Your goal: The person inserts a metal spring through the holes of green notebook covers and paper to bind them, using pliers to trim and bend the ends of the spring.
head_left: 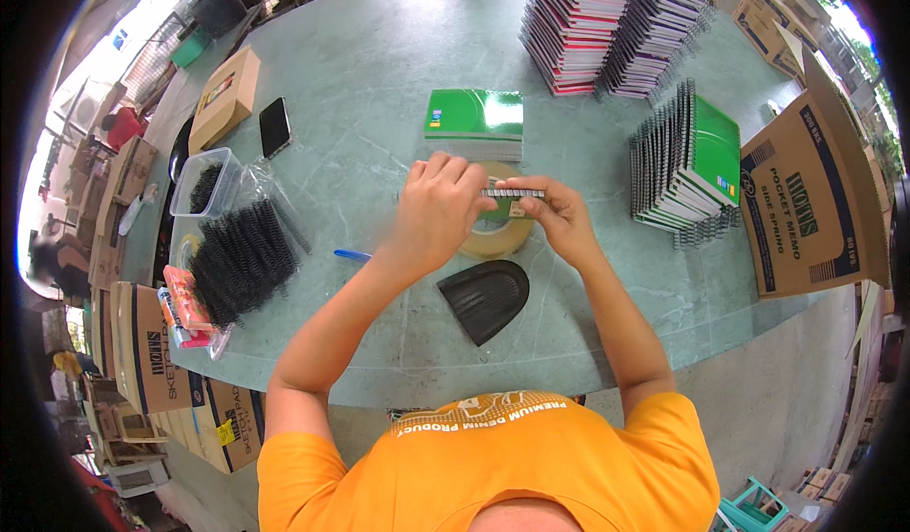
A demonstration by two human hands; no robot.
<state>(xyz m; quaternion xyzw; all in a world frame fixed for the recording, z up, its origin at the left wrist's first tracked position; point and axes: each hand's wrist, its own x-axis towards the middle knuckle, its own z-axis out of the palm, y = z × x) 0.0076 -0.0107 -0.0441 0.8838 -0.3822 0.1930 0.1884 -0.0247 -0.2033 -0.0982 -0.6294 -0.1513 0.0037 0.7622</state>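
A small green-covered notebook (515, 192) is held edge up between my hands, its row of binding along the top edge. My left hand (439, 198) has its fingers curled over the left end of that edge, hiding much of it. On the right end, my right hand (559, 219) pinches the notebook between thumb and fingers. Beneath both hands lies a wide roll of tape (498, 241), partly covered. Just beyond stands a stack of green notebooks (474, 119). Closer to me rest a black ribbed, round-ended piece (485, 300) and a blue pen (353, 254).
Black spiral coils (245, 257) and a clear plastic tub (205, 183) sit at the left, near a phone (275, 127). Right of me stand spiral-bound green notebooks (684, 162) and an open carton (806, 200). Tall notebook stacks (575, 25) rise at the far right.
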